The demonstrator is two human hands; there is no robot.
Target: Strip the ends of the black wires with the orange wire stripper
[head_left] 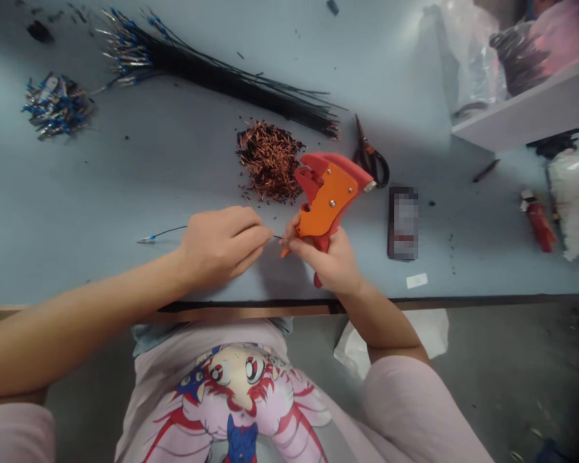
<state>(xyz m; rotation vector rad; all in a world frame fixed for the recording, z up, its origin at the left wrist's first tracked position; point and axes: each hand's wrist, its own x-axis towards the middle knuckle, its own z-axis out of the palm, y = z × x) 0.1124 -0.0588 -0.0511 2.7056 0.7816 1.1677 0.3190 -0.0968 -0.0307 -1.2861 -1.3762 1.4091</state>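
Observation:
My left hand [226, 244] is closed on a thin black wire [170, 230]. One end of it sticks out to the left with a blue-and-metal connector [147, 239]; the other reaches toward my right fingers. In my right hand [335, 260] I hold an orange and red wire stripper [335, 196], its head pointing up and away from me. My right thumb and fingertips meet near the wire's end by the tool's handle. Just beyond the tool lies a pile of copper and black wire scraps [270, 157].
A long bundle of black wires [231, 83] lies across the back, near a heap of blue connectors [58, 106]. Scissors [372, 157], a dark phone-like device [403, 223], a white label [417, 280] and a red lighter-like object [538, 222] lie to the right. A box with plastic bags [525, 112] stands far right.

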